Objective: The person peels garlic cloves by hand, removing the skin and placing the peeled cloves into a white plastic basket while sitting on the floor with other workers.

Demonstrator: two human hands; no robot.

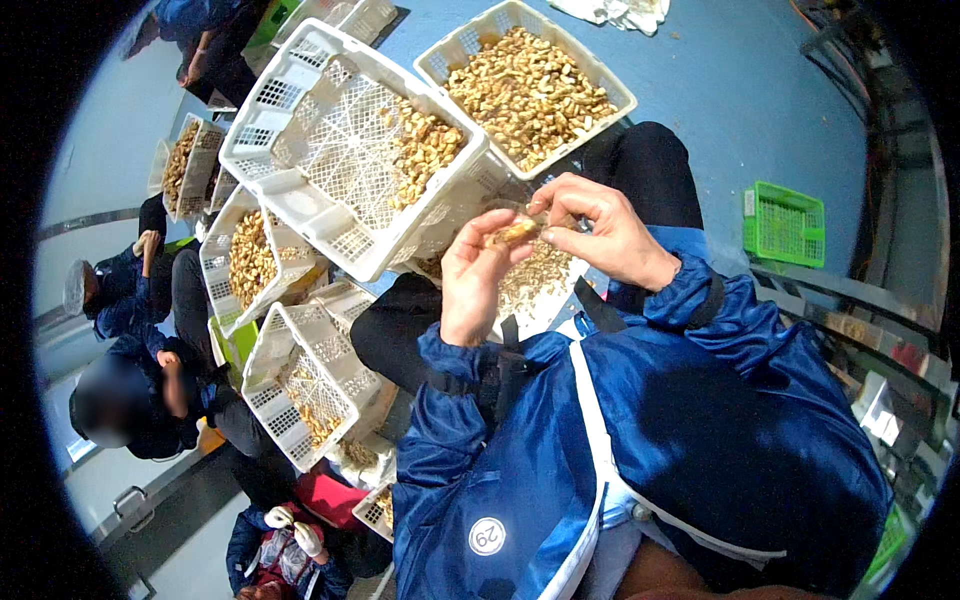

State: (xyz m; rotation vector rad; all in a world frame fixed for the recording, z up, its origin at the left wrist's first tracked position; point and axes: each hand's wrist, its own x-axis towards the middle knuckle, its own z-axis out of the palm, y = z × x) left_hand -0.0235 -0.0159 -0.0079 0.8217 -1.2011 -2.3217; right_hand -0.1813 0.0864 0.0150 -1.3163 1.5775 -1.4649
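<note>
My left hand [478, 274] pinches a small yellow-brown piece [516, 232], which looks like a mushroom, between thumb and fingers. Close on its right is my right hand [609, 232], its thumb tip by the piece and its forefinger curled above; whether it grips something small cannot be told. Below both hands lies a pile of pale trimmings [534, 283] at my lap. Ahead to the left, a white plastic crate [442, 225] stands tilted, with similar pieces [427, 150] gathered at its right side. Beyond my right hand, another white crate [626, 94] holds many more pieces [525, 90].
More white crates [341, 375] with pieces stand at left, near several seated people working with their hands. One person [289, 555] at lower left wears light gloves. A green plastic basket [784, 225] rests on the blue floor [705, 82] at right. Crumpled white material [619, 11] lies at the top.
</note>
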